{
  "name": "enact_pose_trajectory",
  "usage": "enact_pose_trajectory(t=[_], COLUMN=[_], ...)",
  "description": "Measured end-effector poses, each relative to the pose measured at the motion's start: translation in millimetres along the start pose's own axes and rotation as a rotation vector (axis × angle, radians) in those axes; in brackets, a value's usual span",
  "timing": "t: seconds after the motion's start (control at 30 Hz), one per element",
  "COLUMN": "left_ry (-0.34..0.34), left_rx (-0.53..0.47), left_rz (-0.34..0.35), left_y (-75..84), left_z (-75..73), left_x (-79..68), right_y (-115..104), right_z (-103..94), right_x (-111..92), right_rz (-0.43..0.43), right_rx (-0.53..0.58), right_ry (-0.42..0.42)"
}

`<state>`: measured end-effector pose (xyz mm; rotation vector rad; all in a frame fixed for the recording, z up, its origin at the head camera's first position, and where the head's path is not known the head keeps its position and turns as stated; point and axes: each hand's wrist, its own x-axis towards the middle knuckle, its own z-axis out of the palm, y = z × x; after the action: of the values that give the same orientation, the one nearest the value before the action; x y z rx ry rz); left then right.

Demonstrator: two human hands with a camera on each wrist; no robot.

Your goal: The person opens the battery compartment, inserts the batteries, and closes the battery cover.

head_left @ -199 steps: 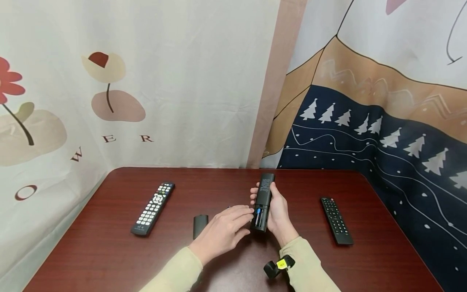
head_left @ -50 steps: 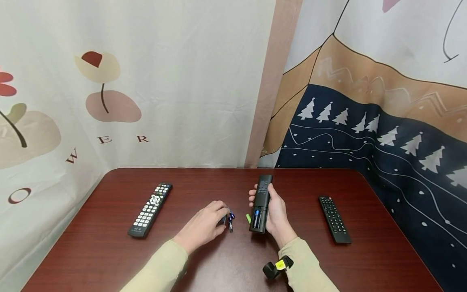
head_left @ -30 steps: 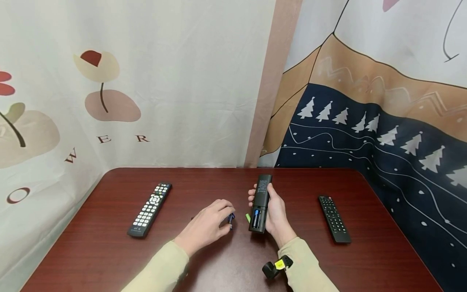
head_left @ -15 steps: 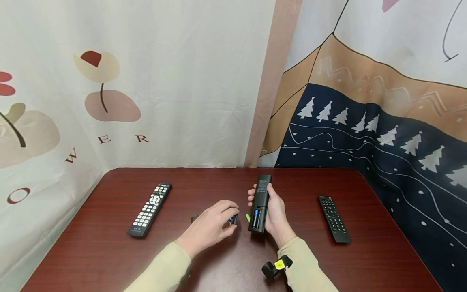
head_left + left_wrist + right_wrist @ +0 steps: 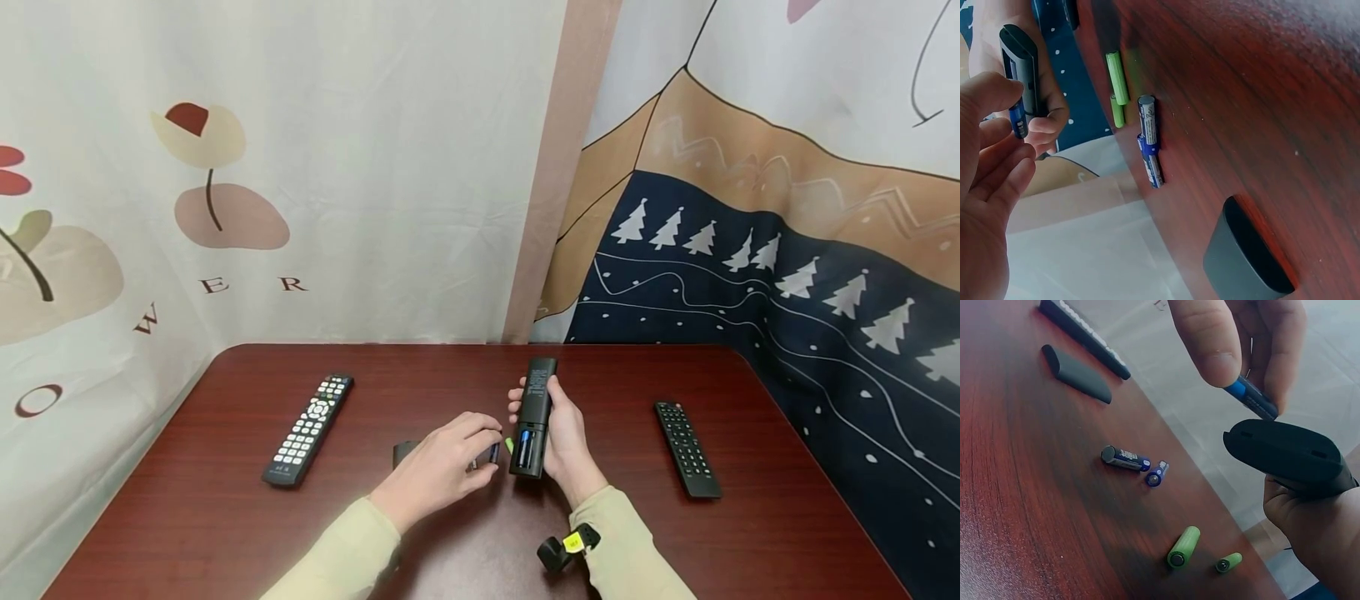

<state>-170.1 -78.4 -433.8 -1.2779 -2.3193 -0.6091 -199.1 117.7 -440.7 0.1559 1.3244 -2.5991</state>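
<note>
My right hand (image 5: 568, 437) grips a black remote control (image 5: 536, 392) from its right side, back facing up. The lower end of the remote is uncovered, and a blue battery (image 5: 527, 442) lies in the compartment. Thumb and fingers of my left hand (image 5: 444, 467) pinch another blue battery (image 5: 1251, 398), close beside the remote's open end. In the left wrist view this pinched battery overlaps the remote's edge. A loose black battery cover (image 5: 1244, 256) lies on the table, partly hidden behind the left hand in the head view.
Two blue batteries (image 5: 1148, 119) and two green batteries (image 5: 1117, 78) lie on the brown table (image 5: 622, 375). A remote with white buttons (image 5: 309, 432) rests at the left, and a smaller black remote (image 5: 687, 450) at the right. Printed curtains (image 5: 390, 167) hang behind.
My left hand reached away from the remote to the batteries on the table, took up a blue one and has come back rightward with it. The right hand keeps holding the remote almost still.
</note>
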Motion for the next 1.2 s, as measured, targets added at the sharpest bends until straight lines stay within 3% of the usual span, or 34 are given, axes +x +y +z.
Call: enact_pose_trajectory(t=[1.2], left_ry=[-0.009], left_rx=[-0.018], left_rz=[0.039], left_y=[14.6], left_z=[2.3], left_x=[9.2], right_y=[1.8], right_z=[5.7], right_x=[2.5], right_rz=[0.013], right_rx=[0.012], right_ry=[-0.023])
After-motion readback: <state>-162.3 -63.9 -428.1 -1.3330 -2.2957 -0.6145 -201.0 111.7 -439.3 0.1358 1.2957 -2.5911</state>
